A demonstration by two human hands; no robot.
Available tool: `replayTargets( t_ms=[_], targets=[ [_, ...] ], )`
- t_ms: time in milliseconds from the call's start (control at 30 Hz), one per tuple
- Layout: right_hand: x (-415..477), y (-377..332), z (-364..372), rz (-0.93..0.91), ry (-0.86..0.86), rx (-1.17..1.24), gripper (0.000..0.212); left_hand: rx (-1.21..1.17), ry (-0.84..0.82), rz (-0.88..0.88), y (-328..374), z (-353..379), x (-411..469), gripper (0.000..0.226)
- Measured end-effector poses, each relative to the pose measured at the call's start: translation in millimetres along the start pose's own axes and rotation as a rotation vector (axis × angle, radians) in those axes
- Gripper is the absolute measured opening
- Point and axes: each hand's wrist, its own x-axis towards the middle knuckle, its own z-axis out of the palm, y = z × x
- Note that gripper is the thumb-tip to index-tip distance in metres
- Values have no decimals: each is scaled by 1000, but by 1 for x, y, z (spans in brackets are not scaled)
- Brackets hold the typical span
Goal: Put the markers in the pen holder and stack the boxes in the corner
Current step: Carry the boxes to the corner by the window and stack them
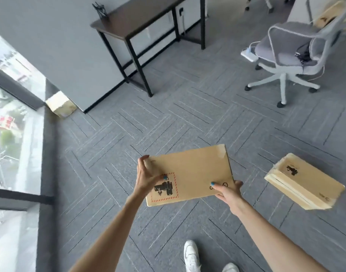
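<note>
I hold a flat brown cardboard box [193,173] above the carpet, with a black print and a red dashed frame on its top. My left hand [146,177] grips its left end and my right hand [228,190] grips its near right corner. A second cardboard box [303,181] lies on the floor to the right, apart from my hands. A third, smaller box [61,104] sits in the corner where the window meets the wall, far left. No markers or pen holder are in view.
A dark table with black legs [140,22] stands against the wall ahead. A grey office chair [292,50] on wheels is at the upper right, with a white power strip [249,54] and cables beside it. A floor-to-ceiling window [9,124] runs along the left. My white shoes [191,254] are below.
</note>
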Motion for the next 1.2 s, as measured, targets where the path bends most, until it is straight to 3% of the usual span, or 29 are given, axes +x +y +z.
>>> replayTargets(
  t_ms=[333, 800, 1200],
  targets=[
    [-60, -75, 192, -91, -254, -165, 63, -85, 295, 52, 11, -199, -1, 81],
    [-92, -145, 547, -211, -498, -257, 65, -50, 634, 243, -6, -501, 92, 76],
    [-40, -199, 789, -262, -650, -302, 61, -72, 838, 255, -35, -664, 221, 82]
  ],
)
